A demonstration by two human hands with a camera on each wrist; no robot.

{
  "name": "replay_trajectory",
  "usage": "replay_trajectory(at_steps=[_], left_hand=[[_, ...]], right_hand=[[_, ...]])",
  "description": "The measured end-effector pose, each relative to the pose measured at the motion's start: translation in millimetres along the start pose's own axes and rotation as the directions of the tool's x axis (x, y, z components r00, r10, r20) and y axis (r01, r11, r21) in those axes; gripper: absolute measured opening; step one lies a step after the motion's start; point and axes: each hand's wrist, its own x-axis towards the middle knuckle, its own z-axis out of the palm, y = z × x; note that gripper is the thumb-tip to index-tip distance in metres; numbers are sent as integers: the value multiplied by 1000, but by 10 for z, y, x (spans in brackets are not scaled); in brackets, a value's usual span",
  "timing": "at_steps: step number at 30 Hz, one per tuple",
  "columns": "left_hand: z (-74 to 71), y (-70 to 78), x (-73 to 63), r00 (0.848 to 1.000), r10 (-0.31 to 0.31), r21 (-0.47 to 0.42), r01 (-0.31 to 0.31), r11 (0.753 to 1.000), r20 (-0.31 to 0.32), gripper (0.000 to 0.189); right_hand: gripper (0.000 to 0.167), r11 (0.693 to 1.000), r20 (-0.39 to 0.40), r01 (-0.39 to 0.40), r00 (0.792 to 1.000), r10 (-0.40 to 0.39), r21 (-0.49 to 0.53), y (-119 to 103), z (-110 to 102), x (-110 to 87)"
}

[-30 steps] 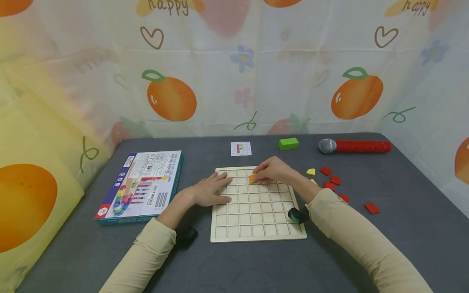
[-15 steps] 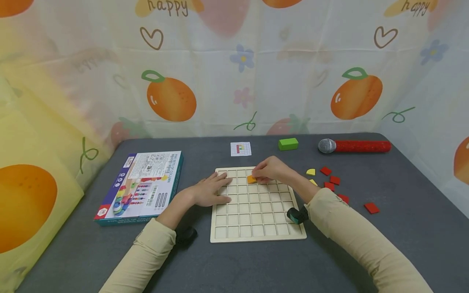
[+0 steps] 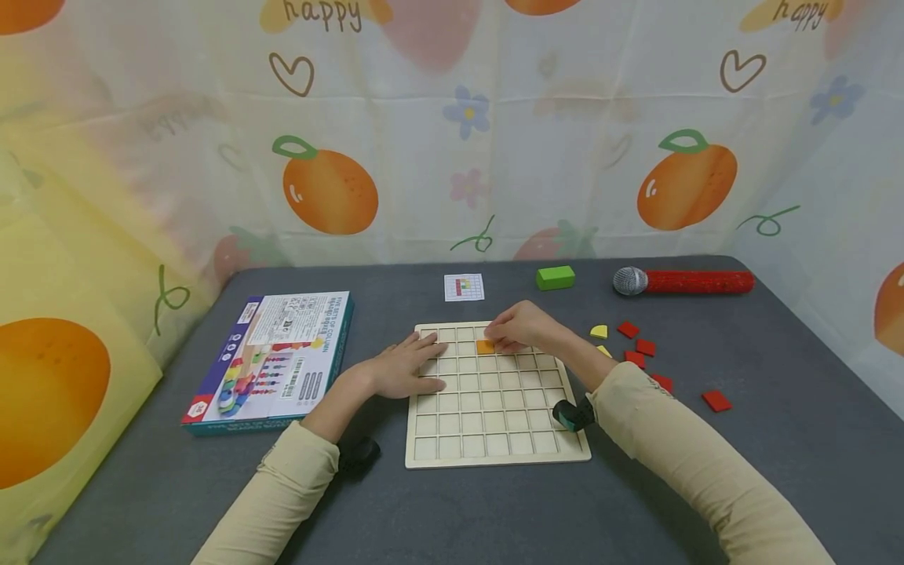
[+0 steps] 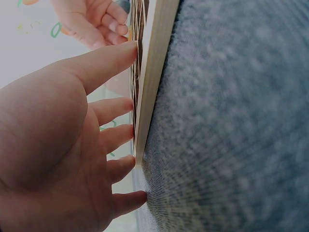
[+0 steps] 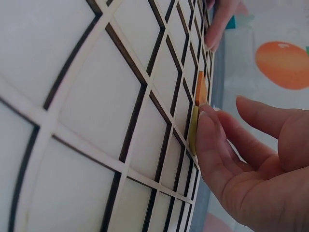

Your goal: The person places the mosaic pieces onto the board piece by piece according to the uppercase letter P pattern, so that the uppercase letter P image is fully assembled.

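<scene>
A pale wooden grid board (image 3: pixel 463 463) lies on the dark table. My left hand (image 3: pixel 402 370) rests with spread fingers on its left edge; in the left wrist view the thumb (image 4: pixel 113 59) and fingertips meet the rim. An orange tile (image 3: pixel 484 346) lies flat in a cell near the board's far side. My right hand (image 3: pixel 526 326) is over that area, fingertips right at the orange tile. Beside it, in the right wrist view, a yellow tile (image 5: pixel 193 133) sits partly behind the fingers, and the thumb (image 5: pixel 256 113) stands apart from them.
Several red tiles (image 3: pixel 716 401) and yellow pieces (image 3: pixel 599 331) are scattered right of the board. Behind it lie a small pattern card (image 3: pixel 464 287), a green block (image 3: pixel 555 278) and a red microphone (image 3: pixel 699 282). A boxed game (image 3: pixel 282 353) lies at the left.
The orange tile has gone from tilted in the right hand's fingers to flat in its cell, and the fingers have come off its grip. The left hand has stayed put.
</scene>
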Motion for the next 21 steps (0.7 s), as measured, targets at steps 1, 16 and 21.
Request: replay_trajectory(at_steps=[1,16,21], left_hand=[[2,1,0,1000,-1,-1,1,1000,1,71],[12,3,1,1000,5,3,-5,1000,-3,71],[12,-6,7,1000,6,6,-6,1000,-8,71]], right_hand=[[27,1000,7,-1,1000,1,0,2,-8,0],[43,970,177,28,981,-72,241,223,-396,-27],[48,956,181,49,978,-105,288,290,-508,-91]])
